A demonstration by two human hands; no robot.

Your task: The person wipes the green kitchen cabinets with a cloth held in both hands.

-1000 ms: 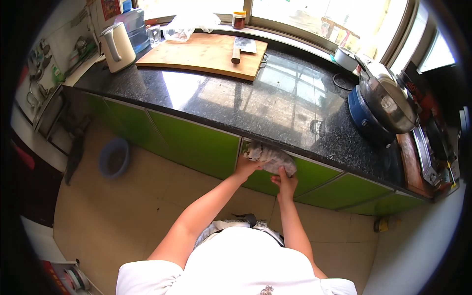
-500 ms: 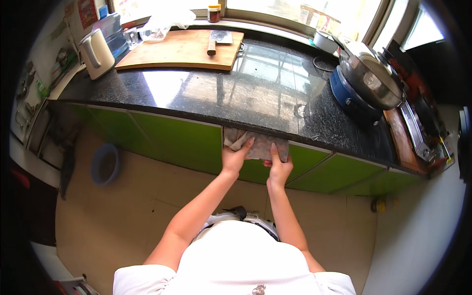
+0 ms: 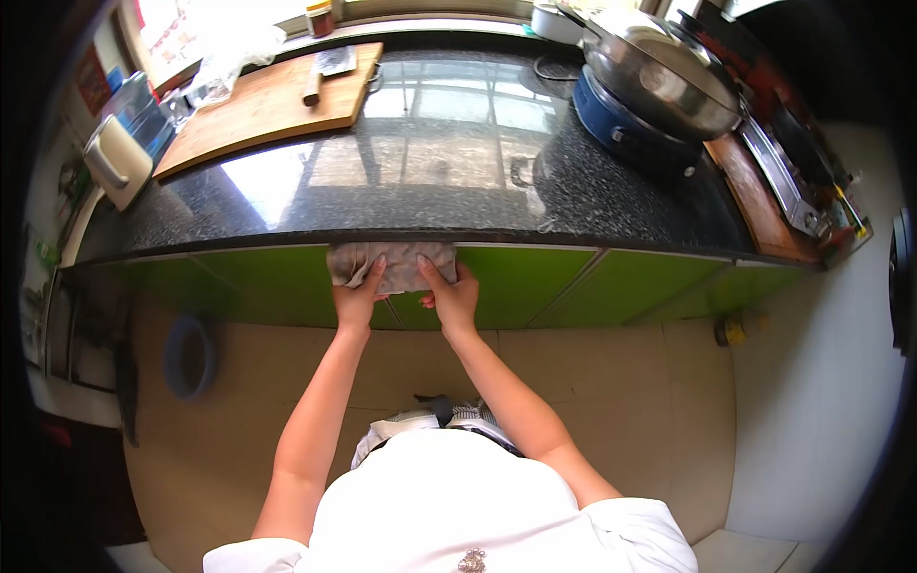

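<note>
A greyish folded cloth is held between both hands, against the front edge of the dark stone counter. My left hand grips the cloth's left end, its thumb on top and its fingers underneath. At the right end my right hand is closed on the same cloth, thumb pressed on its face. Green cabinet doors lie just behind and below the hands.
On the counter's left are a wooden board with a cleaver, and a kettle. A steel pan sits on a blue pot at right. A blue basin stands on the floor.
The view has shifted, so the counter and its objects appear farther left. The cloth, crumpled and tilted earlier, now lies flatter and level between both hands.
</note>
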